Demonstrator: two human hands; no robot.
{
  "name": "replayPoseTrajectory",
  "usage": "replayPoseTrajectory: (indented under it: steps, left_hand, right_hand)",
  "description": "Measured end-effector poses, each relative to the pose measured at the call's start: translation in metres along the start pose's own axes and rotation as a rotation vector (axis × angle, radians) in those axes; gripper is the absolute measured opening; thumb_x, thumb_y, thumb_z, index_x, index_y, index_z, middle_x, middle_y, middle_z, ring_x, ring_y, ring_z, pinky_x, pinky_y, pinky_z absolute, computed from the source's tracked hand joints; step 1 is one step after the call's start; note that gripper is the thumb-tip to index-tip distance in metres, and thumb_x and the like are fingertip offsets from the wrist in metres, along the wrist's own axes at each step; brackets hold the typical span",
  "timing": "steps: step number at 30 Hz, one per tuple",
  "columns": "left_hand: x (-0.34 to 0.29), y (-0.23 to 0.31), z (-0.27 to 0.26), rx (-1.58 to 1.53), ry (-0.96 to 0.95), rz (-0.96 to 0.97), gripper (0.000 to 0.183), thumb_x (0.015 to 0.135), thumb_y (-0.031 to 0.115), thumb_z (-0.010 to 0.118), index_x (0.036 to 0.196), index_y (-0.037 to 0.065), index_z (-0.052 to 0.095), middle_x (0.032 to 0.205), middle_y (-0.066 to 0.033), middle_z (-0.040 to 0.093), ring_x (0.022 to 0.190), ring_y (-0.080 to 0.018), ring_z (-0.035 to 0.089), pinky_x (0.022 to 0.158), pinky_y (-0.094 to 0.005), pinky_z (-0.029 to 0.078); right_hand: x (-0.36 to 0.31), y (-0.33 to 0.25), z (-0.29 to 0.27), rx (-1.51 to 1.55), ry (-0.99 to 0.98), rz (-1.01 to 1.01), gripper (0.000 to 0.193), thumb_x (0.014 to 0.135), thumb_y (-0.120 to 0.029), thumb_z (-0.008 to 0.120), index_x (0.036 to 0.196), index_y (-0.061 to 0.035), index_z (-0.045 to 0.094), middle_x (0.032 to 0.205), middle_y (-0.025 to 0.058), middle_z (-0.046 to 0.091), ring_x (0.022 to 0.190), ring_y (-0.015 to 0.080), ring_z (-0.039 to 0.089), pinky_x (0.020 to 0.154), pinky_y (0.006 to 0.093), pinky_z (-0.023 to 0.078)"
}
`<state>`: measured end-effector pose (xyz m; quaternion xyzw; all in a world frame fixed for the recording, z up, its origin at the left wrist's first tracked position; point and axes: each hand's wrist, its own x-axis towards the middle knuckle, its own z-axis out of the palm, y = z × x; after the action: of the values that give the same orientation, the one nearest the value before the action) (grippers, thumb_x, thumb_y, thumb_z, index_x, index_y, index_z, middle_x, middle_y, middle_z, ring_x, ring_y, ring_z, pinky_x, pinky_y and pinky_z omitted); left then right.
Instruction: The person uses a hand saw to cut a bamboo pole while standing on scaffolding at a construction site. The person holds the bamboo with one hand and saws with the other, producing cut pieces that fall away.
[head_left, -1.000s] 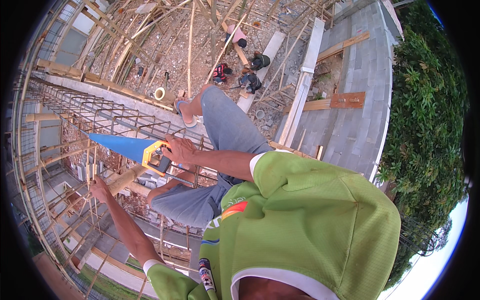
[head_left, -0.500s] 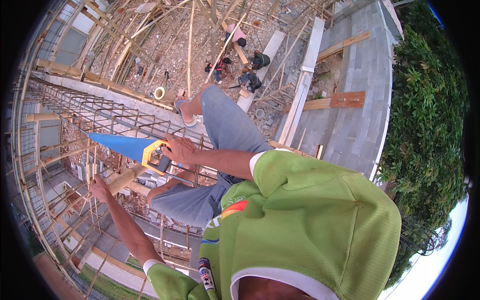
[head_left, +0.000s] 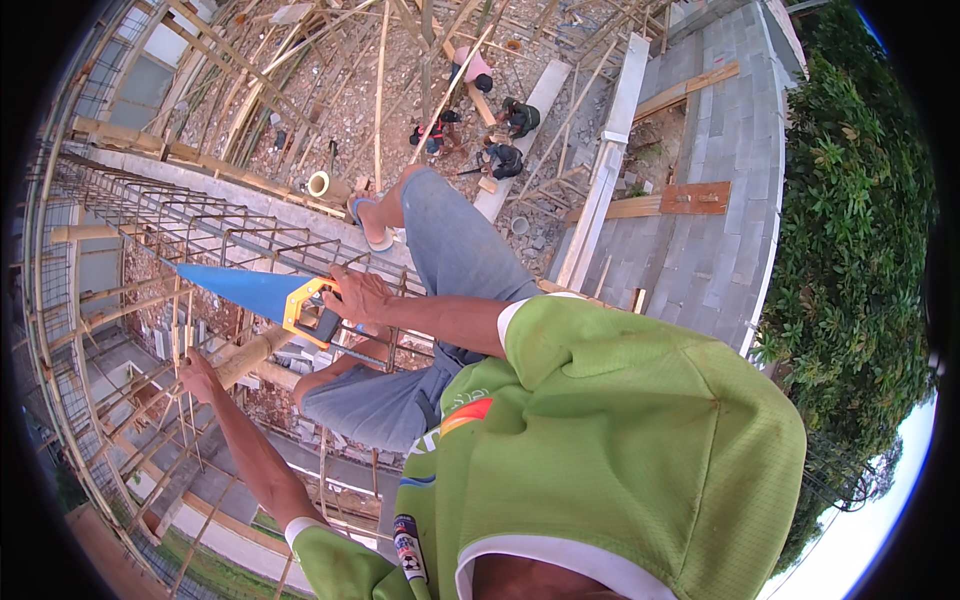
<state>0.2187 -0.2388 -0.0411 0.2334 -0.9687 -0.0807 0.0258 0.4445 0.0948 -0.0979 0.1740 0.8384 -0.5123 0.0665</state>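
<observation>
— Wrapping the orange-and-black grip of a handsaw point(head_left: 262, 296), the fingers point(head_left: 345, 300) of the right hand point(head_left: 358, 297) are seen curled tight around it. How is the saw lying?

— Its blue blade is pointed away to the person's left, across a cage of rebar point(head_left: 200, 235), and it tapers to a tip above the steel bars. What is held by the left hand point(head_left: 197, 373)?

— A bamboo pole point(head_left: 250, 353) is gripped at its end; the fingers are closed about it, though the fingertips themselves cannot be made out.

— And beyond the hands?

— Grey shorts and a sandalled foot point(head_left: 372, 222) are seen, the foot being rested on the rebar cage. A green shirt fills the lower picture. Far below, several people point(head_left: 480, 110) are gathered beside a plank on rubble-strewn ground, with bamboo scaffolding point(head_left: 300, 70) around them and trees point(head_left: 850, 230) at the right.
</observation>
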Motion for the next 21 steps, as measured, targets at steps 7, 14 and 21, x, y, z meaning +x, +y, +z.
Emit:
replayPoseTrajectory:
  steps: [7, 14, 21]
  left_hand:
    - [0.007, -0.003, 0.005, -0.001, -0.016, -0.034, 0.057, 0.085, 0.057, 0.051, 0.122, 0.020, 0.073, 0.121, -0.0152, 0.070, 0.111, -0.0392, 0.065, 0.094, -0.0574, 0.048]
    - [0.005, -0.001, 0.004, -0.007, -0.024, -0.018, 0.056, 0.085, 0.056, 0.050, 0.121, 0.021, 0.073, 0.120, -0.0160, 0.070, 0.109, -0.0396, 0.065, 0.093, -0.0577, 0.048]
    - [0.007, -0.005, 0.005, 0.002, -0.003, 0.003, 0.057, 0.085, 0.056, 0.048, 0.122, 0.019, 0.073, 0.119, -0.0162, 0.071, 0.109, -0.0402, 0.065, 0.091, -0.0588, 0.047]
  right_hand:
    - [0.001, 0.003, 0.004, -0.014, 0.025, -0.029, 0.049, 0.093, -0.045, 0.052, 0.113, -0.0005, 0.049, 0.084, 0.0273, 0.068, 0.078, 0.0473, 0.068, 0.071, 0.0573, 0.052]
    - [0.002, 0.005, 0.006, -0.019, 0.079, -0.056, 0.048, 0.092, -0.043, 0.055, 0.113, -0.0004, 0.050, 0.084, 0.0270, 0.068, 0.075, 0.0459, 0.068, 0.069, 0.0564, 0.053]
    - [0.002, 0.004, 0.006, 0.005, 0.044, -0.047, 0.049, 0.091, -0.043, 0.055, 0.114, 0.0002, 0.050, 0.085, 0.0270, 0.068, 0.075, 0.0462, 0.068, 0.069, 0.0562, 0.053]
